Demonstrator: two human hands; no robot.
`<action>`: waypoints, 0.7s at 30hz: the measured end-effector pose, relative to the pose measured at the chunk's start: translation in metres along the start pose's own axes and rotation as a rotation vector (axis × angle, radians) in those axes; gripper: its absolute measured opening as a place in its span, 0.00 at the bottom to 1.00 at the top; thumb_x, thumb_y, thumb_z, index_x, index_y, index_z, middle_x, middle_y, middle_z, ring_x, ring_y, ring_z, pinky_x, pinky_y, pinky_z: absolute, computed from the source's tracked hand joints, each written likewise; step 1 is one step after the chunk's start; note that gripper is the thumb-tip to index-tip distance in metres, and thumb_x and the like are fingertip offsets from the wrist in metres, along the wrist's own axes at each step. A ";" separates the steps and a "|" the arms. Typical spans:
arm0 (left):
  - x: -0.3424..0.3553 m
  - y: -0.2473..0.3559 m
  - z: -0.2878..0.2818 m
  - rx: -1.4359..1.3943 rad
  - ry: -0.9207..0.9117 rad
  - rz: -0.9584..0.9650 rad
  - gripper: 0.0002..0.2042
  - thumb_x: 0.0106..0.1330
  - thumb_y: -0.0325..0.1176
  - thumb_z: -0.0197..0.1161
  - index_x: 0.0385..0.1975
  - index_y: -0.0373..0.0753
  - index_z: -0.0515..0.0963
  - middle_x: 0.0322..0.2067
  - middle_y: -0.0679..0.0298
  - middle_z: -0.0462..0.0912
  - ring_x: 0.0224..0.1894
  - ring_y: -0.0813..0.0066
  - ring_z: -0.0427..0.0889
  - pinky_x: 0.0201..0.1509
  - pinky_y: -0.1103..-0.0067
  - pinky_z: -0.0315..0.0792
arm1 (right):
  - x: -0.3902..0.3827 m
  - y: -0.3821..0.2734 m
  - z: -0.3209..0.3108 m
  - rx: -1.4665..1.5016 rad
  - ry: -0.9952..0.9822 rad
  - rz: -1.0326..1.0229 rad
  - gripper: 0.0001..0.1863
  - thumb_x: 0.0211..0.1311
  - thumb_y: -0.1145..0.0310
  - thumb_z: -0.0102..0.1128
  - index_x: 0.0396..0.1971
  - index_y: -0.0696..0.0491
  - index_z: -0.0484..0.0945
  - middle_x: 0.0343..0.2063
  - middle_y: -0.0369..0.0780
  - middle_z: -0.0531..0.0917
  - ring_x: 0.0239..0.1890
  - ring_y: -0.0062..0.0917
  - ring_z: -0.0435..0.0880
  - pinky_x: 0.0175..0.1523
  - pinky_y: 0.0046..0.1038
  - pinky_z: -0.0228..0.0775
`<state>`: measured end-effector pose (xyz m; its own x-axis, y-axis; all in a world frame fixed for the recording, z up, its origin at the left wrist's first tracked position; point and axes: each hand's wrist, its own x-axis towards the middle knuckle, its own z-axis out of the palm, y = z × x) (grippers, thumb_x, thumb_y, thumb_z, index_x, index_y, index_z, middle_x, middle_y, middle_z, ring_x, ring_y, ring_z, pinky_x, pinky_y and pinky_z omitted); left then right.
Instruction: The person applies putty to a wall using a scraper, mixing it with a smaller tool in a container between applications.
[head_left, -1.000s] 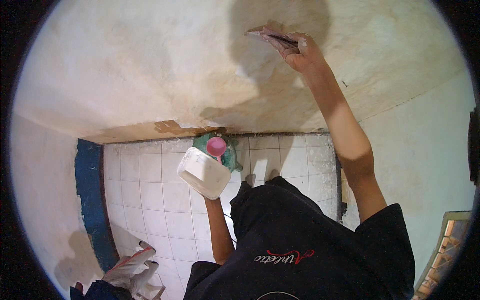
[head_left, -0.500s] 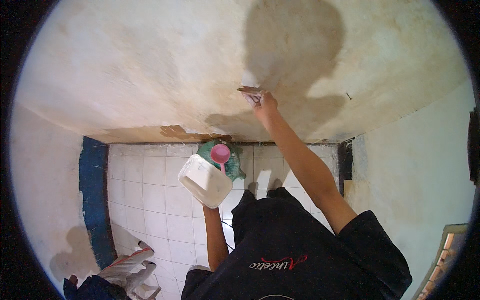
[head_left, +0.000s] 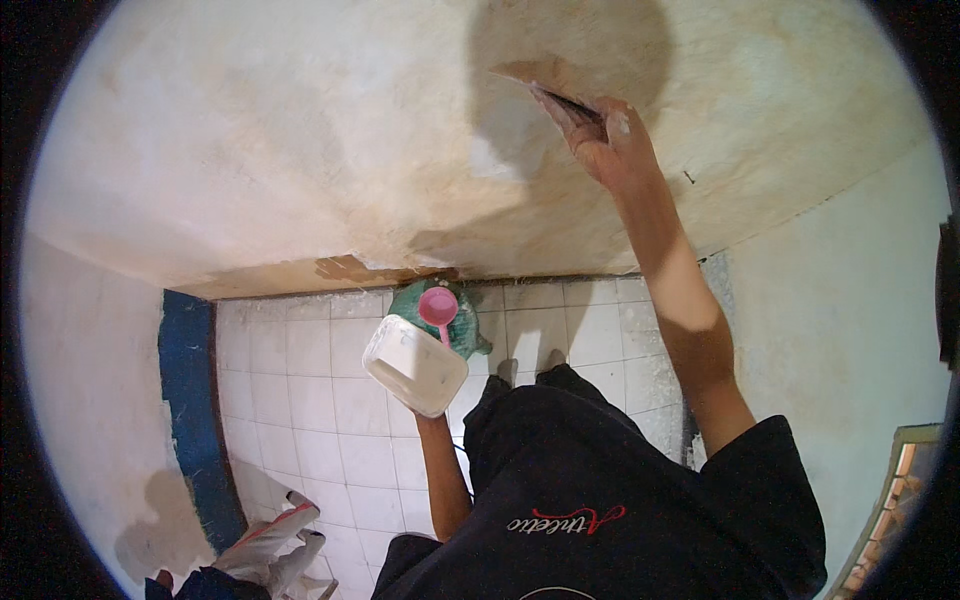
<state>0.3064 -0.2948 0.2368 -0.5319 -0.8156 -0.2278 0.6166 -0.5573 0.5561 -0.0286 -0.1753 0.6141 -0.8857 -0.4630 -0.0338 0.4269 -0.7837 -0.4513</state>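
Raised against the plastered wall (head_left: pixel 330 130), my right hand (head_left: pixel 608 145) is closed round a putty knife (head_left: pixel 568 102). Its thin dark edge lies at the wall surface, inside the shadow of my head. Whitish smears mark the fingers. Below the knife, a smooth pale patch (head_left: pixel 495 155) shows on the stained wall. Low in front of me, my left hand holds a white rectangular plastic tray (head_left: pixel 448 362) from beneath. The tray covers that hand's fingers; only the wrist and forearm show. Whitish material seems to lie in the tray.
Beyond the tray, a pink dipper (head_left: pixel 438 306) rests on a green sack-like bundle (head_left: pixel 478 335) by the wall's foot. Another person (head_left: pixel 265 545) is at lower left, near a blue-painted wall strip (head_left: pixel 190 400). A nail (head_left: pixel 689 178) sticks out right of my hand. White tiles (head_left: pixel 360 460) cover the floor.
My right hand has moved up and slightly right along the wall with the putty knife, which is now tilted differently. The tray has stayed nearly in place.
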 end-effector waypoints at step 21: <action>-0.001 0.029 0.013 0.152 0.141 -0.017 0.35 0.62 0.42 0.62 0.68 0.41 0.56 0.64 0.59 0.66 0.67 0.63 0.63 0.72 0.67 0.56 | 0.070 0.010 -0.143 -1.216 -0.555 -0.350 0.20 0.68 0.75 0.34 0.53 0.75 0.61 0.52 0.61 0.72 0.56 0.53 0.74 0.63 0.49 0.71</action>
<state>0.3172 -0.3082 0.2633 -0.4481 -0.8261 -0.3417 0.5077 -0.5497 0.6634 -0.1125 -0.1563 0.4797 -0.6024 -0.6463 0.4684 -0.4810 -0.1743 -0.8592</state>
